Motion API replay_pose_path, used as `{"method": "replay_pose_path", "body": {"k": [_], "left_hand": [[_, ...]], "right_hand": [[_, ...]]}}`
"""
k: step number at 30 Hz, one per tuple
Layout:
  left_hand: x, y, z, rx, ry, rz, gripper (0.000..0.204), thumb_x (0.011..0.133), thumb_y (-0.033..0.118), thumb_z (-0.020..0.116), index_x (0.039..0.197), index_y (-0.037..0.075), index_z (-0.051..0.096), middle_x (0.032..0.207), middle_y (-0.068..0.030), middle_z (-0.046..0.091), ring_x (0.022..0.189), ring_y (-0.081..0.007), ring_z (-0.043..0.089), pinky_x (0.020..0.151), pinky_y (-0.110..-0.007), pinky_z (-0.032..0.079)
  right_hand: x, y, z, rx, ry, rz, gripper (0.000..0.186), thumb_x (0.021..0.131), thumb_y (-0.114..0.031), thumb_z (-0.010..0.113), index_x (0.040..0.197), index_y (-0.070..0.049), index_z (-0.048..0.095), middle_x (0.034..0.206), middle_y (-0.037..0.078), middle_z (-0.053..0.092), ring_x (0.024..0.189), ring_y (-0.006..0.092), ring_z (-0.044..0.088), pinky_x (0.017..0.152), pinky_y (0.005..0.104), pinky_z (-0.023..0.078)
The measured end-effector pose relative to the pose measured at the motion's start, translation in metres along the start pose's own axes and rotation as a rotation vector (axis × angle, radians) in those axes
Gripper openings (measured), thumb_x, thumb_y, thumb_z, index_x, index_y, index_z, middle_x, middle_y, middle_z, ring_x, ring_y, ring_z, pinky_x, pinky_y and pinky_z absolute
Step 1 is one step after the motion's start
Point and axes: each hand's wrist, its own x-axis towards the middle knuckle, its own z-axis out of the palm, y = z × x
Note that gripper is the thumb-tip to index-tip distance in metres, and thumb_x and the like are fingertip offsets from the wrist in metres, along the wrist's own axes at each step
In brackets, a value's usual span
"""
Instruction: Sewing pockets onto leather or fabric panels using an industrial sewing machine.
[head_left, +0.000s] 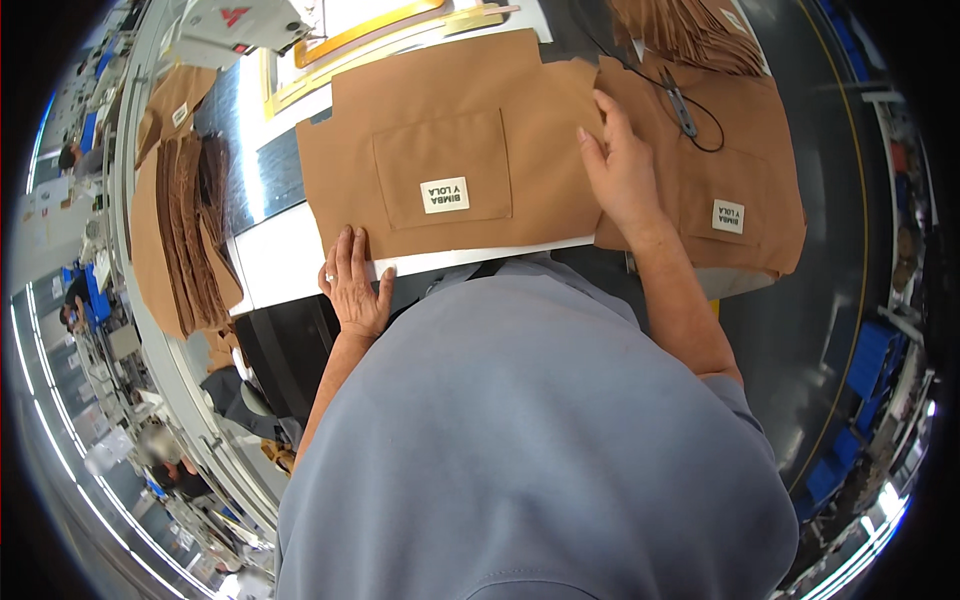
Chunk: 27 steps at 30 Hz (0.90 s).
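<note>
A brown fabric panel (340,165) with notched upper corners lies before me, bearing a stitched pocket (440,145) and a pale label (444,195). My left hand (355,290) rests at its lower left edge, fingers stretched onto the cloth and thumb apart. At the panel's right edge is my right hand (625,175); its thumb and index finger are spread, and its other fingers are mostly hidden. Beneath that hand's side, a second brown panel (760,180) with a similar label lies on the right. Small thread snips (680,105) on a dark cord rest on it.
A stack of brown pieces (185,235) hangs over the left side, and another pile (690,35) sits at the far right. A white machine head (235,30) stands at the far left. Behind the panel is a yellow-edged template (375,35).
</note>
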Motion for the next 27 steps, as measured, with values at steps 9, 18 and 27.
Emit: {"method": "replay_pose_path", "body": {"k": [9, 18, 27], "left_hand": [[-0.013, 0.014, 0.006, -0.018, 0.033, 0.019, 0.080, 0.092, 0.054, 0.058, 0.158, 0.014, 0.038, 0.161, -0.0105, 0.035, 0.145, -0.0305, 0.033, 0.113, -0.051, 0.023], [-0.013, 0.007, 0.003, -0.004, -0.003, 0.019, 0.078, 0.094, 0.059, 0.053, 0.157, 0.014, 0.041, 0.161, -0.0095, 0.037, 0.145, -0.0298, 0.035, 0.112, -0.050, 0.024], [0.020, -0.024, 0.010, -0.209, 0.274, -0.337, 0.071, 0.096, 0.055, 0.058, 0.150, 0.009, 0.047, 0.162, -0.0180, 0.032, 0.147, -0.0378, 0.030, 0.116, -0.055, 0.022]], "right_hand": [[0.021, 0.026, 0.007, 0.145, -0.012, 0.056, 0.047, 0.099, -0.010, 0.063, 0.142, 0.001, 0.048, 0.107, 0.017, 0.075, 0.094, 0.0197, 0.074, 0.082, 0.0319, 0.056], [0.025, 0.034, 0.016, 0.217, -0.054, 0.014, 0.053, 0.099, -0.007, 0.062, 0.146, 0.005, 0.041, 0.136, 0.023, 0.063, 0.128, 0.0252, 0.061, 0.107, 0.0342, 0.046], [0.018, 0.021, 0.013, 0.209, -0.027, 0.063, 0.054, 0.098, -0.009, 0.064, 0.146, 0.005, 0.044, 0.139, 0.023, 0.060, 0.127, 0.0289, 0.061, 0.104, 0.0350, 0.048]]}}
